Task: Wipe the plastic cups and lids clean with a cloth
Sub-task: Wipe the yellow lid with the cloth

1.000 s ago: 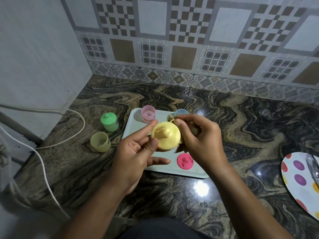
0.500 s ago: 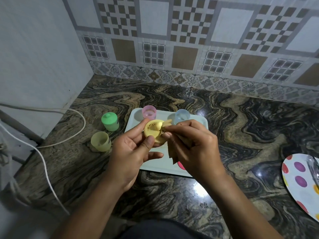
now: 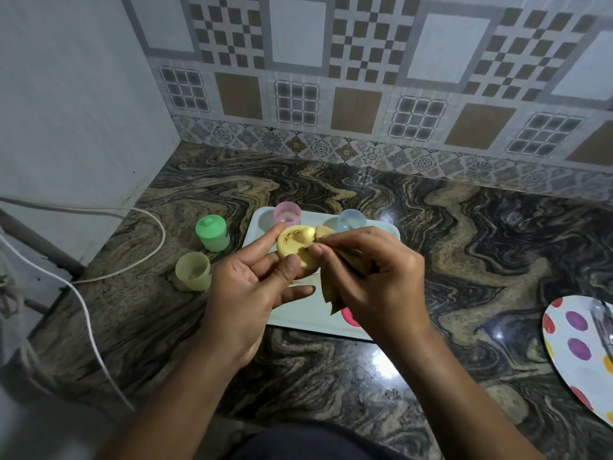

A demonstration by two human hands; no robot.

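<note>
Pinching the yellow lid (image 3: 293, 244), the left hand (image 3: 252, 293) held it up; at its three o'clock, the right hand (image 3: 374, 280) gripped the cloth (image 3: 331, 293).

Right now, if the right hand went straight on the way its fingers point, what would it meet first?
The yellow lid that the left hand holds; the cloth in the right hand seems to touch its knob, though depth is unclear.

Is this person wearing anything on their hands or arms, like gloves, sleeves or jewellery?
No. The left hand and right hand are bare, with no gloves, rings or bracelets showing. The forearms are uncovered, with no sleeves or watch in view. Fingernails look short and unpainted. Some dark clothing shows at the bottom edge.
</note>
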